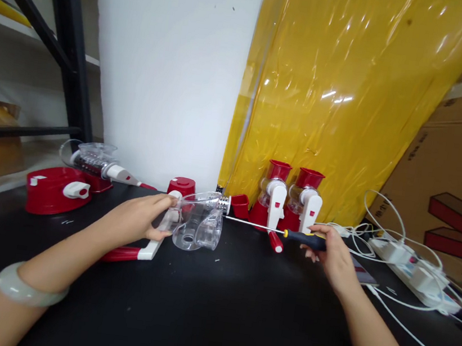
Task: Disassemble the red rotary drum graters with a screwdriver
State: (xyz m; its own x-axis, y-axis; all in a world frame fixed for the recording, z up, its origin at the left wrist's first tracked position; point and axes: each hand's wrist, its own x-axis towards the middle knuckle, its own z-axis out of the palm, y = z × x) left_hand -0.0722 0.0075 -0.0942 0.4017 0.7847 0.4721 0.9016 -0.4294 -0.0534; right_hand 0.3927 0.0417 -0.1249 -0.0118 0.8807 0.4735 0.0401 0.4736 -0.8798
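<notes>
Clear housing (pixel 192 223): my left fingers (pixel 158 234) grip its edge; my right fingers (pixel 322 229) hold the screwdriver (pixel 301 238), tip beside it.

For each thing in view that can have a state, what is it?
Left hand: fingers gripping clear housing
Right hand: holding screwdriver
Screwdriver: shaft pointing toward housing
Two back graters: upright, red hoppers fitted
Power strip: chargers plugged in
Bracelet: on left forearm

White wall panel (pixel 169 63), yellow plastic sheeting (pixel 332 84) (creased, shiny), black table (pixel 212 318), dark-framed shelving (pixel 68 32).
</notes>
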